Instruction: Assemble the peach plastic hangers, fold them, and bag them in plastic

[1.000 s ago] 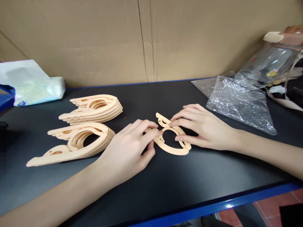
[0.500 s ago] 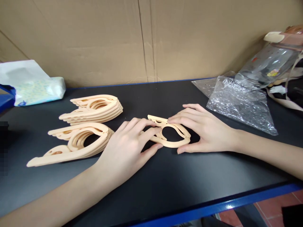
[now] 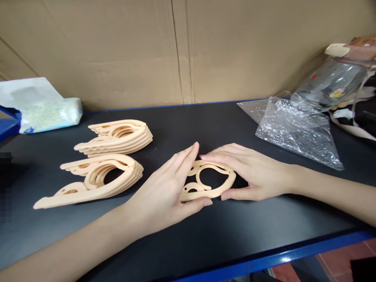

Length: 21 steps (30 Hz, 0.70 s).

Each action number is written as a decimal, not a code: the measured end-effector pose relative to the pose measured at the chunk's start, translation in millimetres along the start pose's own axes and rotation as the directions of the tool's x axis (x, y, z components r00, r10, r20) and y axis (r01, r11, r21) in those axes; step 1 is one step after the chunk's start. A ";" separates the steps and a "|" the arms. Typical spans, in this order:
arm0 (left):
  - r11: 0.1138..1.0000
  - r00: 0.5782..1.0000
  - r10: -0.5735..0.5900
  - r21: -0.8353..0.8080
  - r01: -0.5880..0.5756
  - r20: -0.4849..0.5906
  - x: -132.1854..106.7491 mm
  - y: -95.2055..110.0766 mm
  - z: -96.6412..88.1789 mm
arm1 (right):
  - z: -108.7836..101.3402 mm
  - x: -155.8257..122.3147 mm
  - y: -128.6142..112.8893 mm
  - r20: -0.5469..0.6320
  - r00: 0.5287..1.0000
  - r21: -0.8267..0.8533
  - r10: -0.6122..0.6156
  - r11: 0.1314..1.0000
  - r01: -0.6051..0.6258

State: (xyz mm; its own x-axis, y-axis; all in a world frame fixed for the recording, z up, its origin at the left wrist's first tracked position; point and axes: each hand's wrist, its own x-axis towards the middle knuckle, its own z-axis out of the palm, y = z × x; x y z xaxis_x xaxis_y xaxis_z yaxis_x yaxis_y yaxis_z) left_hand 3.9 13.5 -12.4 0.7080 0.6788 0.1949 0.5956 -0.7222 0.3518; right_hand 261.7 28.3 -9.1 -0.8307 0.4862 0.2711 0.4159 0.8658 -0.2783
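Observation:
A peach plastic folding hanger [image 3: 210,184] lies folded flat on the black table [image 3: 205,243], pressed between both my hands. My left hand [image 3: 167,188] cups its left side, fingers straight and together, thumb under the near edge. My right hand [image 3: 252,172] holds its right side, fingers over the top edge, thumb along the near edge. Two stacks of the same folded hangers lie to the left: a near stack [image 3: 96,178] and a far stack [image 3: 117,137].
A crumpled clear plastic bag [image 3: 296,129] lies at the right, with a clear bottle [image 3: 331,78] behind it. A white packet [image 3: 44,109] and a blue bin edge [image 3: 7,125] sit far left. A cardboard wall [image 3: 176,51] backs the table; a blue rim [image 3: 279,258] marks its near edge.
The hanger's arms have folded inward into a compact flat shape. Both hands slid closer together around it and slightly toward me.

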 end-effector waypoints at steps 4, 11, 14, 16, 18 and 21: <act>0.998 0.998 0.056 -0.014 -0.056 -0.011 -0.8 1.5 -0.3 | -1.9 0.5 -1.4 -0.083 0.996 -0.056 0.028 0.998 -0.033; 0.997 0.997 0.071 0.028 -0.072 0.016 4.1 9.1 -5.9 | -6.8 0.0 1.2 -0.258 0.959 -0.135 0.118 0.979 -0.156; 0.996 0.999 0.044 0.071 -0.045 0.015 3.7 18.0 -11.4 | -6.4 -0.7 0.8 -0.277 0.954 -0.145 0.116 0.976 -0.161; 0.994 1.000 0.023 0.111 -0.023 0.004 2.9 25.2 -16.9 | -7.0 -1.3 0.3 -0.302 0.946 -0.152 0.118 0.974 -0.170; 0.987 1.000 0.008 0.159 -0.005 -0.021 2.1 31.1 -24.4 | -8.8 -2.0 0.3 -0.335 0.933 -0.155 0.132 0.969 -0.193; 0.973 0.997 -0.014 0.227 0.031 -0.077 -0.2 33.3 -39.7 | -12.7 -3.2 1.3 -0.392 0.908 -0.159 0.146 0.962 -0.223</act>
State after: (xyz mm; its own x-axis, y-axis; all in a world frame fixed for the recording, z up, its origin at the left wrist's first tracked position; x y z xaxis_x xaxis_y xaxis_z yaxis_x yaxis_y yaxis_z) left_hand 8.5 -5.5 35.6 0.6681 0.6972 0.2600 0.6881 -0.7118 0.1407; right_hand 269.6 29.5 1.4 -0.5490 0.6142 0.5668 0.6439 0.7433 -0.1817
